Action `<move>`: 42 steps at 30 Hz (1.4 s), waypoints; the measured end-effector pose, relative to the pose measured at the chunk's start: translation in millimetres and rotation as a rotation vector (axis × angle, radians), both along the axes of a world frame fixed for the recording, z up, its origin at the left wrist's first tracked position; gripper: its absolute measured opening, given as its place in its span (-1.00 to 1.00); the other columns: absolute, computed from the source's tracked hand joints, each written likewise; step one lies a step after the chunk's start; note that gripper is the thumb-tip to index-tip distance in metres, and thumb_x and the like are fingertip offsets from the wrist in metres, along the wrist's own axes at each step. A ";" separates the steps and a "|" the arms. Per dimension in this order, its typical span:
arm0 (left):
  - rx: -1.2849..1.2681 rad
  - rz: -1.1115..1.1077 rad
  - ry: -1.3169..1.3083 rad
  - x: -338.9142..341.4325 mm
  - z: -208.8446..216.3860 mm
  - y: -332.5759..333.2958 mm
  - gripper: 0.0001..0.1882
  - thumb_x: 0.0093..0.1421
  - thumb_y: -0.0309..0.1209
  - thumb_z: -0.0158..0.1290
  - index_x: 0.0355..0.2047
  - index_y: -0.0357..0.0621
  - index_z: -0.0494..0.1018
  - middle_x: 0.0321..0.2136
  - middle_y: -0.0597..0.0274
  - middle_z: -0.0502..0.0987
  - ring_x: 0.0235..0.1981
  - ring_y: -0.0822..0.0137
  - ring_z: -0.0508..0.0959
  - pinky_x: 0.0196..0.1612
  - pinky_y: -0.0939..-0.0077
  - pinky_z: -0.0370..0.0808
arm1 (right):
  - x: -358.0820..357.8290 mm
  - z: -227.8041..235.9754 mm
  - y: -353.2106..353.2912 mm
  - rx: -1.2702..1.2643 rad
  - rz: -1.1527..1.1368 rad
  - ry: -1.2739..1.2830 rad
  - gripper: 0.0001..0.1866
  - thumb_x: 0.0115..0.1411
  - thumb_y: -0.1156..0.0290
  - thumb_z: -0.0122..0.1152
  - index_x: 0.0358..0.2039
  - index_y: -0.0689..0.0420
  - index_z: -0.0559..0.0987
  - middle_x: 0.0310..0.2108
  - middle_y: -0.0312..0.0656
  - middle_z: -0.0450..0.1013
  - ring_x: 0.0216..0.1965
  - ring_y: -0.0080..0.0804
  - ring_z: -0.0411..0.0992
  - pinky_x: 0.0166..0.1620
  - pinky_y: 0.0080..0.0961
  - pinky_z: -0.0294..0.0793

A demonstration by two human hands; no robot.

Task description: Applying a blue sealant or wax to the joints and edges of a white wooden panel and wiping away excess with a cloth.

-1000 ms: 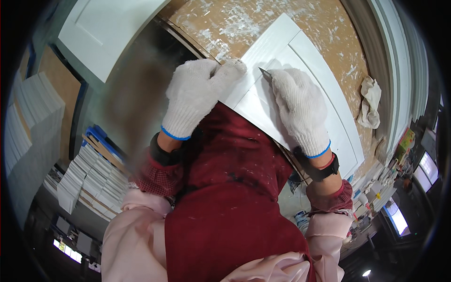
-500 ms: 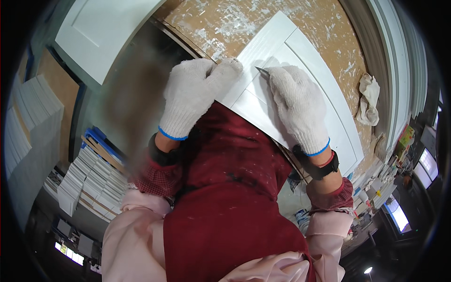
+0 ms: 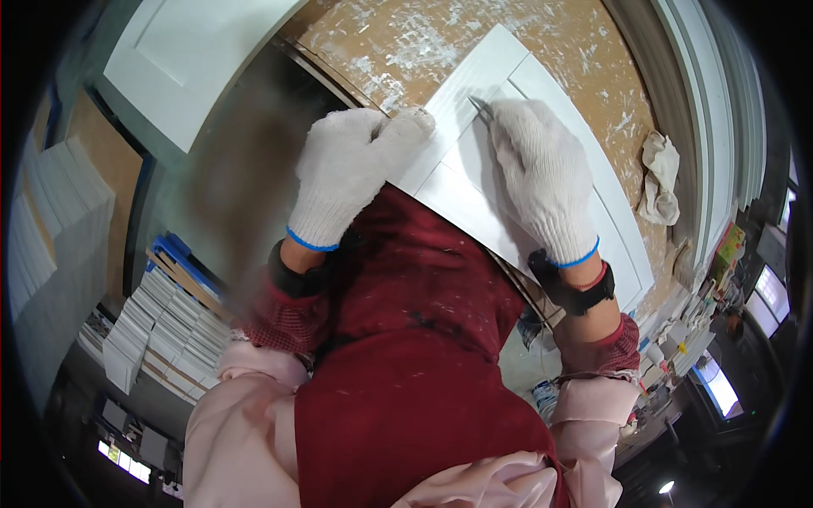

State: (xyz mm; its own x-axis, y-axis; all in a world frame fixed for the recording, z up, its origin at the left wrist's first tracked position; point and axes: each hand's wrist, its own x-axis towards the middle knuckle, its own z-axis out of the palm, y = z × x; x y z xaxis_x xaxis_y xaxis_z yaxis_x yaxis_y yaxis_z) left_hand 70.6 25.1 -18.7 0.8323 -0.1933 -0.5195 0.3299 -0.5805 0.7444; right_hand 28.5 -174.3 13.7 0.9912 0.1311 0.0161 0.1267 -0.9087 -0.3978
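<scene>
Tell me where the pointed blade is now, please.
In the head view, right of centre, the blade juts from the right hand over the white panel.

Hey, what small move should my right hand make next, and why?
Perhaps ease the pointed tool slightly along the white panel near its recess edge: your right hand grips the tool, its tip sits near that edge, and your left hand is at the panel's side. Contact is unclear.

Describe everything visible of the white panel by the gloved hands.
The white panel looks smooth and painted, with a wide frame-like border and lines setting off its middle. It lies aslant on the white-spotted brown table, near edge by the red apron. The gloved left hand is at its left edge; the right hand, holding a pointed blade, partly covers it.
</scene>
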 end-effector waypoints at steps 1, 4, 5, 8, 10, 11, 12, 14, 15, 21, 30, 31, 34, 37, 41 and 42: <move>-0.016 0.001 0.002 0.0 0.4 -0.1 -0.37 0.13 0.10 0.13 -0.72 -0.28 0.40 -0.79 0.18 0.26 -0.69 0.41 0.28 -0.55 0.35 0.31 | 2.6 0.4 1.3 0.009 -0.037 -0.051 -0.90 0.20 0.36 0.10 -0.27 0.03 0.52 -0.40 -0.12 0.45 -0.35 -0.06 0.47 -0.33 -0.14 0.48; -0.003 -0.003 -0.008 0.5 1.3 0.1 -0.37 0.15 0.09 0.13 -0.72 -0.28 0.40 -0.78 0.17 0.26 -0.69 0.43 0.29 -0.55 0.35 0.32 | 10.6 1.5 6.8 0.045 0.099 0.009 -0.89 0.21 0.34 0.08 -0.29 0.04 0.53 -0.41 -0.10 0.45 -0.35 -0.03 0.48 -0.34 -0.13 0.48; 0.016 -0.010 0.000 0.9 1.1 0.3 -0.37 0.16 0.08 0.13 -0.72 -0.28 0.40 -0.78 0.17 0.26 -0.69 0.44 0.29 -0.55 0.35 0.32 | 13.8 1.9 8.2 0.016 0.074 0.035 -0.88 0.22 0.34 0.07 -0.30 0.04 0.54 -0.41 -0.09 0.45 -0.35 -0.03 0.49 -0.33 -0.12 0.48; 0.069 -0.064 -0.118 0.9 -1.1 1.2 -0.40 0.19 0.00 0.14 -0.71 -0.32 0.39 -0.78 0.19 0.32 -0.68 0.44 0.31 -0.56 0.38 0.31 | 22.7 2.5 11.0 -0.055 0.024 0.005 -0.88 0.21 0.34 0.06 -0.33 0.06 0.54 -0.41 -0.08 0.46 -0.33 -0.02 0.50 -0.32 -0.13 0.49; -0.066 -0.035 -0.025 0.5 -3.2 1.8 -0.45 0.21 -0.06 0.14 -0.67 -0.33 0.40 -0.76 0.23 0.36 -0.67 0.44 0.33 -0.57 0.41 0.30 | 28.5 2.5 11.0 -0.124 -0.097 -0.036 -0.88 0.19 0.35 0.07 -0.34 0.09 0.53 -0.41 -0.08 0.46 -0.32 -0.04 0.50 -0.31 -0.14 0.50; -0.176 -0.012 -0.011 0.2 -4.5 1.6 -0.47 0.22 -0.09 0.15 -0.66 -0.33 0.41 -0.74 0.25 0.38 -0.67 0.44 0.34 -0.57 0.42 0.30 | 30.0 2.0 12.0 -0.181 -0.103 -0.122 -0.90 0.15 0.39 0.08 -0.37 0.10 0.52 -0.41 -0.10 0.47 -0.34 -0.08 0.51 -0.33 -0.16 0.50; -0.162 0.003 -0.029 -1.0 -5.8 0.3 -0.47 0.21 -0.06 0.15 -0.66 -0.31 0.43 -0.75 0.30 0.39 -0.67 0.48 0.35 -0.59 0.45 0.29 | 29.2 2.1 12.7 -0.252 -0.056 -0.128 -0.90 0.12 0.42 0.08 -0.37 0.10 0.53 -0.41 -0.11 0.48 -0.33 -0.12 0.52 -0.32 -0.18 0.51; -0.225 0.056 -0.023 -1.5 -8.1 -1.8 -0.45 0.20 0.01 0.15 -0.66 -0.25 0.47 -0.75 0.41 0.39 -0.68 0.57 0.36 -0.63 0.52 0.27 | 26.7 1.4 12.7 -0.235 0.120 0.102 -0.89 0.11 0.42 0.08 -0.34 0.08 0.54 -0.39 -0.11 0.48 -0.29 -0.13 0.53 -0.28 -0.23 0.54; -0.116 0.054 -0.052 -0.3 -9.1 -2.0 -0.45 0.20 0.01 0.15 -0.66 -0.25 0.47 -0.75 0.41 0.39 -0.69 0.56 0.36 -0.63 0.52 0.27 | 26.0 0.5 10.6 -0.196 0.038 0.034 -0.89 0.15 0.38 0.08 -0.33 0.07 0.53 -0.39 -0.09 0.48 -0.30 -0.07 0.52 -0.28 -0.20 0.52; -0.195 0.063 -0.001 -0.9 -7.2 1.0 -0.44 0.21 0.05 0.15 -0.64 -0.24 0.45 -0.74 0.39 0.36 -0.70 0.56 0.34 -0.64 0.57 0.26 | 11.9 -1.8 -42.7 -0.097 -0.323 -0.128 -0.81 0.24 0.30 0.10 -0.19 0.06 0.57 -0.35 -0.05 0.50 -0.25 -0.01 0.51 -0.17 -0.21 0.51; -0.178 0.030 0.107 -4.6 1.1 7.0 -0.49 0.22 0.02 0.16 -0.59 -0.20 0.45 -0.70 0.42 0.37 -0.70 0.59 0.35 -0.60 0.64 0.31 | -90.3 9.1 -123.1 -0.196 -0.870 0.055 -0.66 0.27 0.22 0.11 -0.04 0.16 0.56 -0.13 0.03 0.55 -0.14 -0.07 0.54 -0.07 -0.25 0.50; -0.177 0.011 0.110 -4.4 0.0 7.9 -0.49 0.23 0.01 0.15 -0.58 -0.20 0.46 -0.69 0.42 0.37 -0.69 0.59 0.35 -0.60 0.65 0.31 | -95.3 5.1 -121.7 -0.245 -0.883 0.084 -0.66 0.28 0.24 0.09 -0.03 0.16 0.54 -0.15 0.04 0.54 -0.15 -0.06 0.54 -0.09 -0.22 0.50; -0.165 -0.005 0.112 -5.1 -6.1 11.3 -0.52 0.24 -0.01 0.15 -0.56 -0.20 0.47 -0.68 0.41 0.39 -0.68 0.59 0.37 -0.60 0.66 0.31 | -93.2 -9.7 -107.0 -0.359 -0.813 0.117 -0.71 0.30 0.32 0.02 -0.04 0.16 0.49 -0.18 0.05 0.52 -0.19 0.01 0.52 -0.14 -0.14 0.48; -0.151 -0.031 0.027 -5.0 -14.2 15.9 -0.54 0.25 -0.03 0.14 -0.52 -0.21 0.48 -0.64 0.38 0.42 -0.66 0.59 0.38 -0.59 0.67 0.31 | -71.9 -19.9 -76.8 -0.353 -0.625 -0.036 -0.80 0.27 0.44 -0.07 -0.13 0.14 0.46 -0.29 0.00 0.46 -0.31 0.01 0.49 -0.25 -0.11 0.47; -0.201 -0.025 0.076 -2.3 -24.0 15.4 -0.57 0.24 -0.04 0.14 -0.47 -0.22 0.49 -0.61 0.36 0.43 -0.63 0.56 0.38 -0.59 0.64 0.33 | -21.4 -25.8 -25.0 -0.084 -0.376 -0.423 -0.84 0.09 0.48 0.00 -0.30 0.20 0.48 -0.42 -0.06 0.44 -0.42 -0.14 0.44 -0.38 -0.19 0.46; -0.225 -0.005 0.060 -3.4 -24.3 15.4 -0.58 0.26 -0.12 0.14 -0.47 -0.30 0.50 -0.63 0.32 0.46 -0.65 0.54 0.39 -0.60 0.61 0.30 | -10.6 -24.6 -12.7 -0.061 -0.386 -0.308 -0.85 0.10 0.47 0.02 -0.34 0.21 0.51 -0.43 -0.03 0.45 -0.42 -0.11 0.47 -0.39 -0.17 0.49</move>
